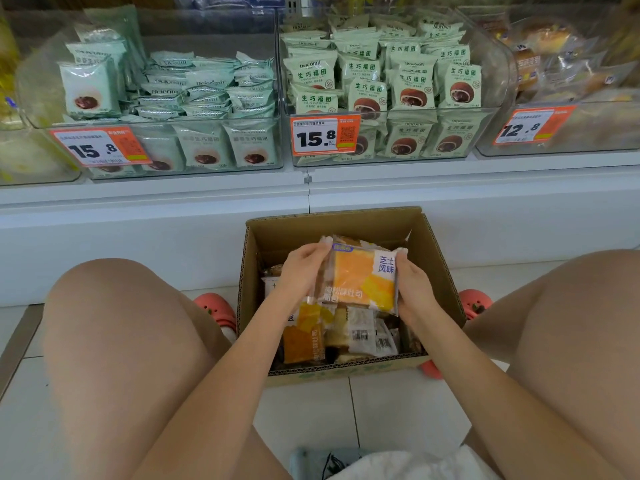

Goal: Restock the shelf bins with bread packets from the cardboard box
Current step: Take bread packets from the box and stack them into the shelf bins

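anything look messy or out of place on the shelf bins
Yes: in the left bin, many pale green packets lie flat in a jumble, while those in the middle bin stand upright in rows facing forward.

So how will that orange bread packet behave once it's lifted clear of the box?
The orange bread packet probably flexes, since both hands, left hand and right hand, hold its edges. It looks light for its size. The glossy film may slip, so fingers should pinch the crimped seams.

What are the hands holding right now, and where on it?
Both hold one orange bread packet above the cardboard box: left hand grips its left edge, right hand its right edge.
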Demonstrator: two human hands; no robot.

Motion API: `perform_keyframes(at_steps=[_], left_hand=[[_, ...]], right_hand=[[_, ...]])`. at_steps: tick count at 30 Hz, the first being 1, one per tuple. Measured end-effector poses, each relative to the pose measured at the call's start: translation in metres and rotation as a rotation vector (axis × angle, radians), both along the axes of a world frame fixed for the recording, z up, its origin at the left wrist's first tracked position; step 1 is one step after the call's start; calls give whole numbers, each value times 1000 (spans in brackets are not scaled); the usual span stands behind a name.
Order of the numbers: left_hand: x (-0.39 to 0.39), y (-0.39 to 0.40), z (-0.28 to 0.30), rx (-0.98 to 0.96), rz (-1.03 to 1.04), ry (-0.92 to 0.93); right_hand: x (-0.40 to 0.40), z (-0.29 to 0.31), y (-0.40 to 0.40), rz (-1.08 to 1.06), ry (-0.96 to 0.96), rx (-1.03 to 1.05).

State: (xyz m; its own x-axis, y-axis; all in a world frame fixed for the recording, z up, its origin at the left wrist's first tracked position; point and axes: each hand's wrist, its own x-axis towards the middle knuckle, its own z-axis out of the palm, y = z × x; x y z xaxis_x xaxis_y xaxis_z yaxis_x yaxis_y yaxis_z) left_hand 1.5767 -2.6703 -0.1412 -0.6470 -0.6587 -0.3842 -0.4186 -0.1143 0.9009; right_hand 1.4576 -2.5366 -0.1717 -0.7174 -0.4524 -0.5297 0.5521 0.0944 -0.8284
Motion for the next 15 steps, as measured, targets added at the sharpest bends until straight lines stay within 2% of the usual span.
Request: perform_keyframes(at_steps=[2,4,7,11,15], left_hand=[[1,2,-2,-124,-12,-14],[0,2,-6,-160,-8,-24],[-3,-1,-12,-55,78,-1],[-6,2,-10,-4,138,49],[-5,2,1,100,278,117]], right_hand=[[1,1,0,28,79,25],[-1,-1,0,27,50,-5],[-3,-7,0,-48,-78,-77],[0,-9,-2,-92,-103,-91],[-3,5,-3,55,-64,-160]])
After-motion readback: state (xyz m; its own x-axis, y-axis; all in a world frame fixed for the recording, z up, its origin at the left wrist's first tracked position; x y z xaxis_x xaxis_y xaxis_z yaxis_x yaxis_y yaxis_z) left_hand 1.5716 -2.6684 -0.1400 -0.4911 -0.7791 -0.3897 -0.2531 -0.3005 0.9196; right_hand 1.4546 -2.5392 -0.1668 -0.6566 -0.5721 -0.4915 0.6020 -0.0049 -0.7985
